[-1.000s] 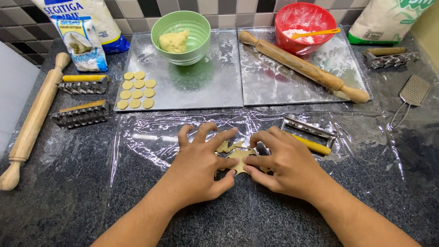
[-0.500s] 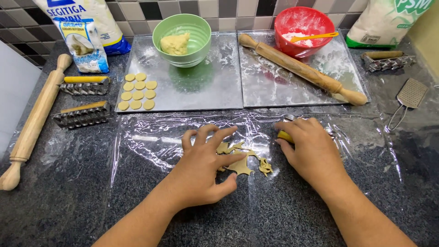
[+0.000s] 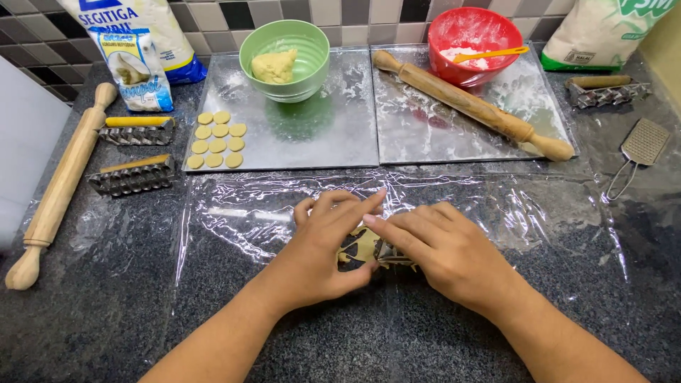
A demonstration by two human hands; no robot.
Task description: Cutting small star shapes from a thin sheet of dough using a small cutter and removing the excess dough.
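Observation:
Thin yellow dough scraps point(image 3: 357, 248) lie on a clear plastic sheet point(image 3: 525, 213) spread over the dark stone counter. My left hand point(image 3: 323, 248) is cupped over their left side, fingers curved and resting on them. My right hand point(image 3: 443, 248) grips a small metal roller cutter point(image 3: 392, 254) and presses it against the right edge of the scraps. The fingertips of both hands nearly meet above the dough.
Behind are two metal trays: the left tray point(image 3: 319, 135) holds round dough discs point(image 3: 216, 138) and a green bowl point(image 3: 312, 42) of dough. The right tray point(image 3: 425, 145) holds a rolling pin point(image 3: 472, 105) and a red bowl point(image 3: 454, 28). At left lie another rolling pin point(image 3: 60, 184) and two cutters point(image 3: 131, 176). A small grater point(image 3: 642, 142) lies at right.
My right hand went off to the right, picked up the metal cutter and came back to the dough. My left hand stayed on the scraps, now bunched closer together.

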